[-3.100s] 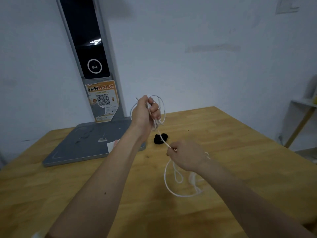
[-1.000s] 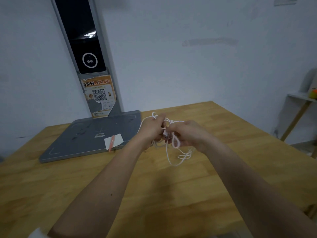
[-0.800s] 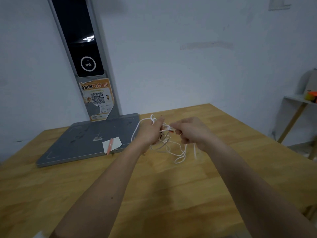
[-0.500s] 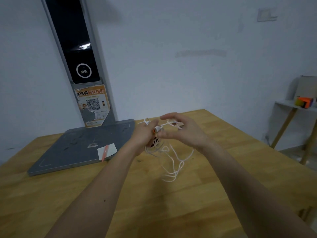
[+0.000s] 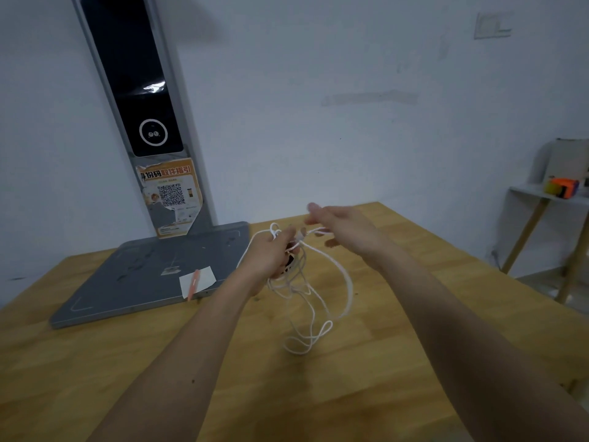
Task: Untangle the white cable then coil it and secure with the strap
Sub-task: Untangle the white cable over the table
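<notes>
My left hand [image 5: 269,255] is closed around a bunch of the white cable [image 5: 314,314] above the wooden table [image 5: 398,362]. Tangled loops hang from that hand down to the tabletop. My right hand [image 5: 342,231] is just to the right of it, fingers stretched out and apart from the thumb. One strand runs from the left hand to the right palm, and I cannot tell whether it is pinched there. A dark patch behind my left fingers is the black strap [image 5: 290,260], mostly hidden.
A grey base plate [image 5: 143,275] with a tall grey post [image 5: 137,90] stands at the back left of the table. A white note with an orange pen [image 5: 196,281] lies on the plate's front edge. A small shelf [image 5: 541,196] holding an orange object stands at the right.
My hands came together in front of me. The right hand, which was pinching the cable, has spread its fingers and lifted slightly. More loops now hang loose below my left hand.
</notes>
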